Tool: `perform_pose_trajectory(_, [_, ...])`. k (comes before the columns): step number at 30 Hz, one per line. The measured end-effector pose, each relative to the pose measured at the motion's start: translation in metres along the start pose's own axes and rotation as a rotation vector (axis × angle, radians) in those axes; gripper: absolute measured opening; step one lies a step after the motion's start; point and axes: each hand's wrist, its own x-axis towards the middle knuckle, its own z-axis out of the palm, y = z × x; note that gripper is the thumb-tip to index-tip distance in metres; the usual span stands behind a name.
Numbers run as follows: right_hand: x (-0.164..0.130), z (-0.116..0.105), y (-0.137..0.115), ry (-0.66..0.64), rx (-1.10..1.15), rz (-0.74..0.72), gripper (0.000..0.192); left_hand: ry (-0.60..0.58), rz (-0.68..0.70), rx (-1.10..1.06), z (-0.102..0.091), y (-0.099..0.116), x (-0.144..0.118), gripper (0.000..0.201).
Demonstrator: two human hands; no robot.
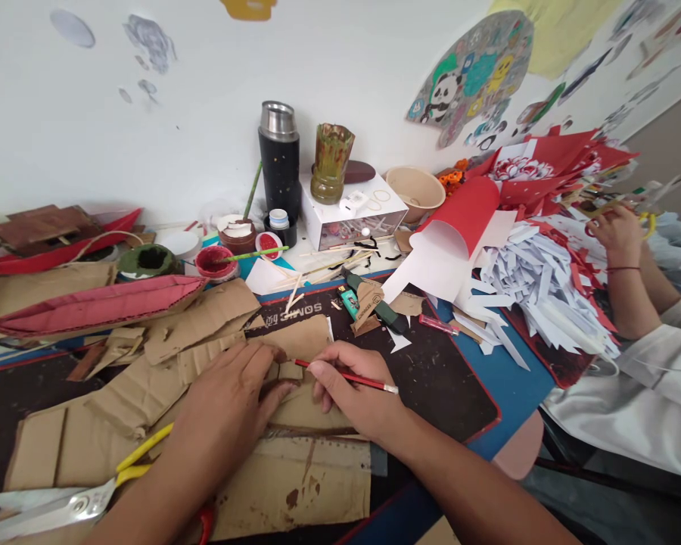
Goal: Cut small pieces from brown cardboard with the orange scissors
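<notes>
My right hand (357, 386) is closed around a red pencil (368, 380), its white eraser end pointing right and its tip to the left. The tip is at a small cardboard piece (290, 371), which lies on a larger cardboard sheet (306, 412). My left hand (235, 386) holds this small piece down, thumb in front and curled fingers behind; part of it is hidden under them. Beneath my left forearm lie scissors (99, 496) with yellow handles and open blades. A brown-stained cardboard sheet (329, 484) lies nearer me.
A pink cardboard boat (99, 306) lies left. Behind are paint pots (216, 263), a black flask (280, 166) and a white box (352, 212). A lighter (349, 301) and utility knife (383, 310) lie beyond my hands. At right are paper strips (536, 280) and another person's hand (618, 231).
</notes>
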Motion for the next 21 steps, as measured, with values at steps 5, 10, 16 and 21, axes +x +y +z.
perform_pose_trajectory(5, [-0.0018,0.0010,0.0021,-0.075,-0.033,-0.039,0.027,0.003,-0.001,0.009,-0.0007,0.0000,0.0006,0.010])
perform_pose_trajectory(10, [-0.0011,0.0023,0.0059,-0.098,-0.050,-0.025,0.026,-0.001,0.014,0.021,-0.0010,0.0008,0.0003,0.009])
perform_pose_trajectory(16, [0.0004,0.0029,0.0034,-0.063,-0.029,-0.009,0.023,0.001,0.009,0.024,-0.0006,0.0009,0.0003,0.009])
perform_pose_trajectory(21, [0.0013,0.0018,-0.0011,-0.004,-0.011,-0.014,0.023,-0.002,0.026,0.023,0.0000,-0.0004,-0.0002,0.008])
